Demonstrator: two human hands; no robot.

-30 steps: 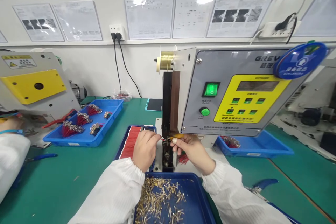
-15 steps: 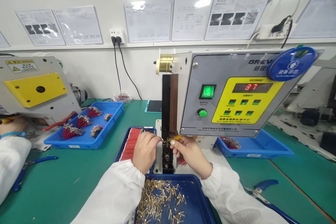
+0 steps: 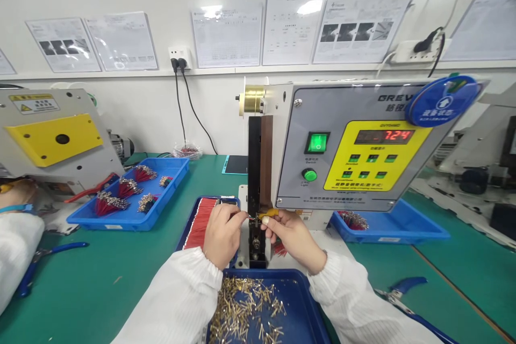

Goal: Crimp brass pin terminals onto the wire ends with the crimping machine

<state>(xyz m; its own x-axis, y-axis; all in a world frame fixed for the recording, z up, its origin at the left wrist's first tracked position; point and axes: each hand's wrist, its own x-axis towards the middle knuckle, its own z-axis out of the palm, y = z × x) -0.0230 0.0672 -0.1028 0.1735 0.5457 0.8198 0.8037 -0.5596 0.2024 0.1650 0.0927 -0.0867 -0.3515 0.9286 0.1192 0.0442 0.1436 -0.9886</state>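
Note:
My left hand point(image 3: 221, 232) and my right hand point(image 3: 291, 235) meet at the black jaw of a grey bench machine point(image 3: 355, 145) with a yellow control panel. Between their fingertips they pinch a thin red wire point(image 3: 253, 218) and hold it at the jaw. What is inside the pinch of each hand is too small to tell apart. Red wire ends point(image 3: 281, 248) hang below my right hand. Just in front of me a dark blue tray point(image 3: 300, 312) holds several loose brass terminals point(image 3: 242, 309). Another tray with red wires point(image 3: 200, 221) lies under my left hand.
A blue tray point(image 3: 133, 215) with bundled red wires sits at the left, beside a grey machine with a yellow plate point(image 3: 52, 137). A co-worker's white sleeve point(image 3: 16, 250) is at the far left. Blue-handled pliers point(image 3: 46, 255) lie left, another blue tool point(image 3: 403, 286) right. A blue tray point(image 3: 407, 226) sits right.
Both hands stay pinched at the machine's jaw. The red display went from dark to 37 to 724. The view shifted slightly downward.

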